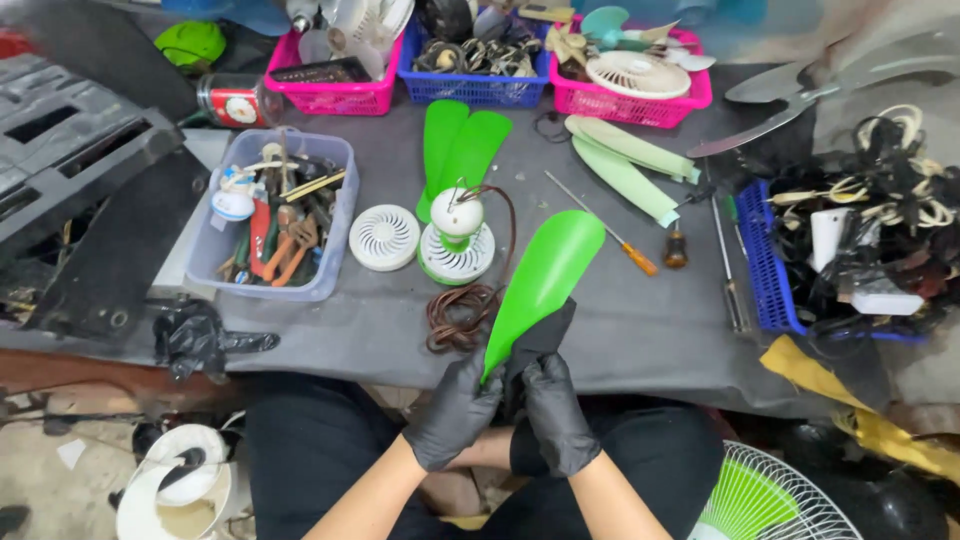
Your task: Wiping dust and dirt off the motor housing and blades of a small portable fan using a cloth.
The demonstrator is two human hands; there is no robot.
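The gloved left hand (456, 408) grips the base of a glossy green fan blade (545, 275); the right hand (556, 412) presses a black cloth (540, 335) against it. Up-left, a clear plastic bin (222, 275) holds pliers and screwdrivers; beyond, mesh baskets (470, 88) hold fan parts.

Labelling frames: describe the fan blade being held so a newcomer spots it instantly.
On the grey table, near its front edge, sits the bright green fan blade, pinched at its narrow base by both black-gloved hands. Unlike the two green blades lying flat farther back, it is lifted and tilted.
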